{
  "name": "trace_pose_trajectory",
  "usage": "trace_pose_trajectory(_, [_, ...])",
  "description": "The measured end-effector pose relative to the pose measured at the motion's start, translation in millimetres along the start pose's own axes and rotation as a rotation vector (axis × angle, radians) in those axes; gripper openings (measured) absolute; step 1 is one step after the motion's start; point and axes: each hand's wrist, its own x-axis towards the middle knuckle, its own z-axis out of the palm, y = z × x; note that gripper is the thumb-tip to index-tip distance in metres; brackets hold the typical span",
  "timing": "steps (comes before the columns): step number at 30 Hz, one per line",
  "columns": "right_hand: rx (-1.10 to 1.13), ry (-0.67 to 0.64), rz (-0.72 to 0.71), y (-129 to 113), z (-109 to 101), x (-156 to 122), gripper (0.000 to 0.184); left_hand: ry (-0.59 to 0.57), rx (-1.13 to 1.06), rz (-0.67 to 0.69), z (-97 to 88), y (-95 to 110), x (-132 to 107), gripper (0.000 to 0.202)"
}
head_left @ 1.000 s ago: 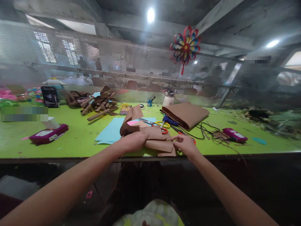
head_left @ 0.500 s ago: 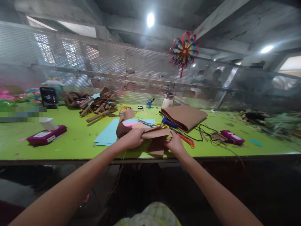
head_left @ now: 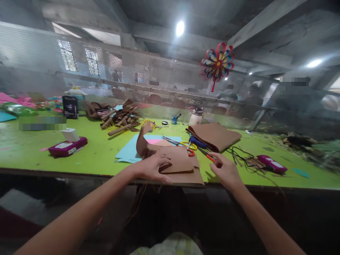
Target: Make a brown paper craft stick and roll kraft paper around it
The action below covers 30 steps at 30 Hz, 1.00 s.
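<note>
Brown paper (head_left: pixel 177 159) lies folded in layers at the table's front edge, its left end curling upright. My left hand (head_left: pixel 154 167) rests on it with fingers spread. To the right, my right hand (head_left: pixel 224 170) has its thumb and fingers closed about the handle end of an orange-handled tool (head_left: pixel 205 154), whose dark shaft points back and left. Its exact kind is unclear. Scissors (head_left: pixel 171 140) with yellow and orange-red handles lie behind the brown paper, over light blue sheets (head_left: pixel 129 148) and a pink piece.
Behind stands a folded brown sheet (head_left: pixel 219 136) beside a dark blue tool handle (head_left: pixel 198 142). Black cable (head_left: pixel 243 156) and a purple device (head_left: pixel 272 164) lie right. Another purple device (head_left: pixel 69 147), a phone (head_left: pixel 70 107) and rolled brown pieces (head_left: pixel 122 118) are left.
My right hand has let go of the brown paper and moved right to the orange-handled tool. The lifted paper now lies flatter, and my left hand has opened over it.
</note>
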Motion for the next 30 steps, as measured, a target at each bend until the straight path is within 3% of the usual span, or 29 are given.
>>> trace_pose_trajectory(2, [0.051,-0.038,-0.097,-6.4,-7.3,8.8,0.034,0.076,-0.196,-0.027,-0.4,-5.8,0.9,0.06])
trace_pose_trajectory(5, [0.087,-0.133,-0.222,-29.7,4.4,33.7,0.029,0.321,-0.394,-0.174,0.8,-16.1,8.2,0.046])
trace_pose_trajectory(7, [0.08,-0.211,-0.255,-47.8,24.1,54.3,0.029,0.509,-0.321,-0.308,1.6,-23.8,10.8,0.039])
trace_pose_trajectory(10, [0.122,-0.393,-0.289,-68.5,62.0,81.4,0.033,0.673,0.064,-0.433,2.4,-33.0,5.2,0.034])
trace_pose_trajectory(12, [0.149,-0.522,-0.329,-74.8,87.1,91.5,0.038,0.636,0.277,-0.495,3.9,-34.7,-2.7,0.041])
trace_pose_trajectory(15, [0.111,-0.617,-0.372,-73.0,115.4,93.5,0.041,0.489,0.358,-0.592,7.7,-31.5,-11.8,0.053])
trace_pose_trajectory(19, [0.1,-0.409,-0.457,-59.3,128.0,89.7,0.027,0.411,0.386,-0.594,11.0,-30.0,-12.1,0.06])
trace_pose_trajectory(22, [0.086,-0.306,-0.471,-49.8,125.9,93.4,0.026,0.384,0.306,-0.609,9.1,-35.9,-11.7,0.052])
trace_pose_trajectory(28, [-0.271,-0.317,-0.577,-44.8,124.6,93.2,0.036,0.591,-0.237,-0.693,-7.6,-48.6,-24.0,0.03])
trace_pose_trajectory(30, [-0.327,-0.32,-0.574,-47.0,126.2,89.0,0.035,0.726,-0.492,-0.703,-14.4,-51.1,-27.5,0.026])
